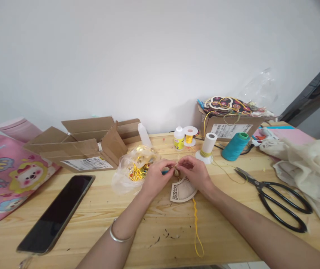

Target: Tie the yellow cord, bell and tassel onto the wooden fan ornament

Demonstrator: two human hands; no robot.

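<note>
Fan-shaped wooden piece point(186, 189) is right below the fingers, yellow cord point(195, 220) trailing off its near edge. Left hand point(156, 177) and right hand point(197, 173) are both pinching at a small gold-coloured bit point(177, 173) just beyond it, can't tell which fingertips actually grip it. Imo a bit that tiny could slip if either pinch loosens, and a forearm could snag the cord's loop near the table point(92, 224) edge. Plastic bag point(120, 175) crowds the wooden piece's left, scissors point(258, 184) are well off right, so the near side looks roomiest
</note>
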